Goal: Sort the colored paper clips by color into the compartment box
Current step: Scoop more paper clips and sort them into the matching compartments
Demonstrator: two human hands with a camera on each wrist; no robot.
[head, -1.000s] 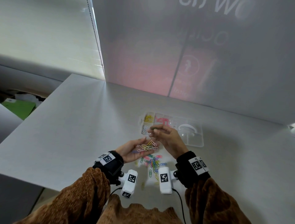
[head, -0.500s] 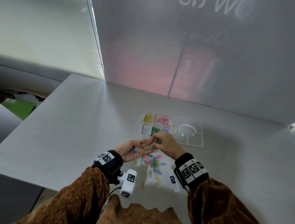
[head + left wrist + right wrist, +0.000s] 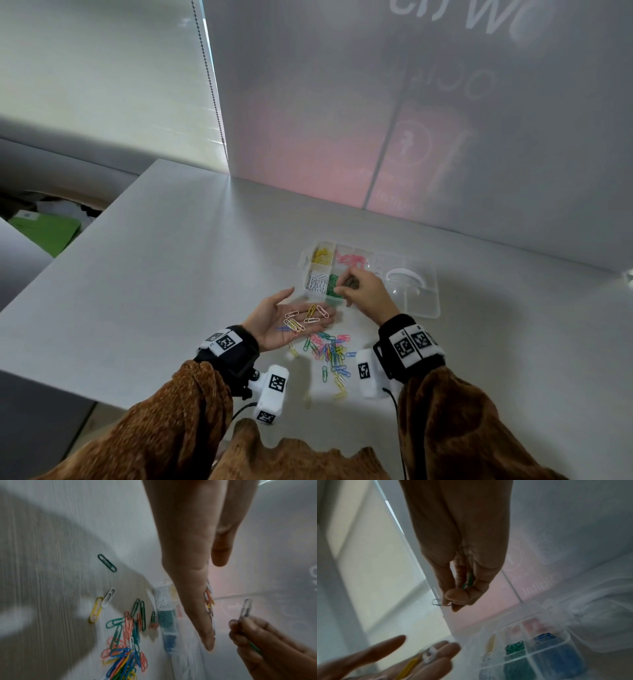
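My left hand (image 3: 310, 305) lies palm up in front of the box, fingers straight, with several paper clips (image 3: 305, 318) resting on it, white, yellow and pink. My right hand (image 3: 344, 289) hovers over the green compartment (image 3: 331, 286) of the clear compartment box (image 3: 423, 310). It pinches a white clip (image 3: 246, 608) between thumb and fingertips, and a green clip (image 3: 467, 581) is tucked under its curled fingers. The box also holds yellow (image 3: 321, 256), pink (image 3: 352, 260), white (image 3: 317, 281) and blue (image 3: 545, 639) clips. A mixed pile of clips (image 3: 330, 353) lies on the table between my wrists.
The box's open lid (image 3: 416, 291) with a white handle lies right of the compartments. A grey wall stands just behind the box. The table's left edge (image 3: 85, 246) drops off to a lower area. Loose clips (image 3: 102, 601) lie left of the pile.
My right hand came back from the box to my left palm, picked up clips there, and now is over the green compartment again. My left hand stayed palm up.
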